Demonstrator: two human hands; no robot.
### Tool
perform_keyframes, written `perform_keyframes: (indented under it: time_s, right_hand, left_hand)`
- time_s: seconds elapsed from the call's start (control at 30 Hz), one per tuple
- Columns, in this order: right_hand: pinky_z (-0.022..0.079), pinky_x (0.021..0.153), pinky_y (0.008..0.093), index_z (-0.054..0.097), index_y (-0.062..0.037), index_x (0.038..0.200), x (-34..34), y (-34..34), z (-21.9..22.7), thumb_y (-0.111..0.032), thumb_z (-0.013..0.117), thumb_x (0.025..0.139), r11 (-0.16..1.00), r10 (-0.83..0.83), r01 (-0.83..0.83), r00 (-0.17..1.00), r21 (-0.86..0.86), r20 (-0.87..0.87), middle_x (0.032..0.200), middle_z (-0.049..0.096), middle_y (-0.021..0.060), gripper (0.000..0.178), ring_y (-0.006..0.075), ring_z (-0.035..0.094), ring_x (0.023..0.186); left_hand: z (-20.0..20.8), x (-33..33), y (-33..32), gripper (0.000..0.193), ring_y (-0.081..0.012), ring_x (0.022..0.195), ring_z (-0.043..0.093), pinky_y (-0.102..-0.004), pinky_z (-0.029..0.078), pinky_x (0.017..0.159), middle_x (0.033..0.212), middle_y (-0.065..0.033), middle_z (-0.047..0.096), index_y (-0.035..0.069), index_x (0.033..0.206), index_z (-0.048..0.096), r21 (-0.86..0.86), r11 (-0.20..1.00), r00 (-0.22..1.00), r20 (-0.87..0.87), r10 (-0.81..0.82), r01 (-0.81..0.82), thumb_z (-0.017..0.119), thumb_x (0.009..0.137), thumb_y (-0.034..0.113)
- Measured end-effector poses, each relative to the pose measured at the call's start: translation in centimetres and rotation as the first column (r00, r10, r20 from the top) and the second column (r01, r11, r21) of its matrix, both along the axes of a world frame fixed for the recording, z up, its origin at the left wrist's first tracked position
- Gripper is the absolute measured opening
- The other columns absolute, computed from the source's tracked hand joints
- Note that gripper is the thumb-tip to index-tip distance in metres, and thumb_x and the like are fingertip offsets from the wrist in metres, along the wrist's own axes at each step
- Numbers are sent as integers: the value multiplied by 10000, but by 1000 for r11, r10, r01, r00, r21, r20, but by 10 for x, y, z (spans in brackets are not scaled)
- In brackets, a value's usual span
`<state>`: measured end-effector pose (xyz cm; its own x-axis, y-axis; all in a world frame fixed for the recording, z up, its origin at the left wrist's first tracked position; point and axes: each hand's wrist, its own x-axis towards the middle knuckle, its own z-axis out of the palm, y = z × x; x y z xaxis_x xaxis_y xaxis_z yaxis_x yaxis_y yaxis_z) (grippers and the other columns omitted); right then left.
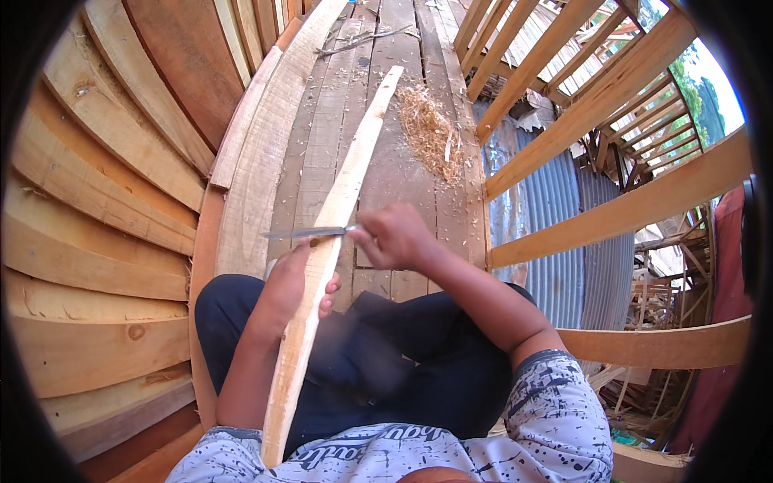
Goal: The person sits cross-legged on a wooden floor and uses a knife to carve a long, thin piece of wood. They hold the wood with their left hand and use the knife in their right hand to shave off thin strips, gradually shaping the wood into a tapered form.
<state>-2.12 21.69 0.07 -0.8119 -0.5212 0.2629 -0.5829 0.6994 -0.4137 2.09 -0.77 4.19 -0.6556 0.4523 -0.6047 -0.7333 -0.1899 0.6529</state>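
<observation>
A long, pale strip of wood (352, 175) slants from my chest, over my lap, out toward the far end of the floor. My left hand (291, 283) wraps around it from beneath, with fingertips showing on its right side. Across the strip just beyond that hand lies the blade of a knife (310, 233), its tip pointing left. My right hand (392, 235) is closed in a fist around the knife's handle, which the fingers hide. The blade touches or nearly touches the wood near a dark mark; I cannot tell which.
A heap of wood shavings (428, 133) lies on the plank floor (322, 121) beyond my right hand. A wall of boards (105, 266) rises at the left. Wooden railing slats (628, 205) stand at the right, with corrugated metal sheets (555, 217) below. A thin stick (362, 40) lies far off.
</observation>
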Motion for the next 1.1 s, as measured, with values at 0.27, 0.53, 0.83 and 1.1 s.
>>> perform_keyframes:
  time_s: [0.27, 0.53, 0.83, 1.1]
  right_hand:
    - [459, 546, 510, 606, -64, 689, -6, 1, -6, -326, 550, 942, 999, 21, -20, 999, -43, 25, 581, 586, 190, 368, 411, 605, 574]
    - [446, 527, 497, 606, -65, 727, -18, 8, -31, -277, 589, 914, 988, -137, 135, 990, -71, -27, 582, 563, 196, 283, 410, 586, 563]
    - [469, 536, 492, 646, -41, 744, -18, 8, -31, -336, 583, 926, 990, -132, 131, 991, -60, -19, 611, 601, 215, 353, 413, 604, 568]
    - [466, 547, 491, 625, -43, 712, -22, 2, -25, -322, 582, 923, 994, -56, 55, 998, -96, -11, 605, 591, 211, 352, 394, 608, 557]
  left_hand:
    - [6, 2, 2, 509, -124, 442, 454, -258, 412, 410, 646, -54, 488, 3, 1141, 517, -73, 997, 1000, -23, -5, 3, 294, 1057, 453]
    - [7, -3, -6, 510, -132, 464, 493, -267, 428, 424, 667, -60, 524, 2, 1112, 527, -94, 995, 996, -78, -43, 36, 322, 1053, 465]
    - [20, 0, -7, 492, -118, 443, 481, -259, 423, 409, 655, -50, 512, 12, 1089, 528, -218, 976, 995, -91, -40, 20, 352, 1041, 469]
    - [13, 1, -5, 425, -119, 445, 495, -256, 433, 404, 637, -57, 520, 38, 1024, 508, -217, 976, 992, -129, 0, -28, 368, 1043, 438]
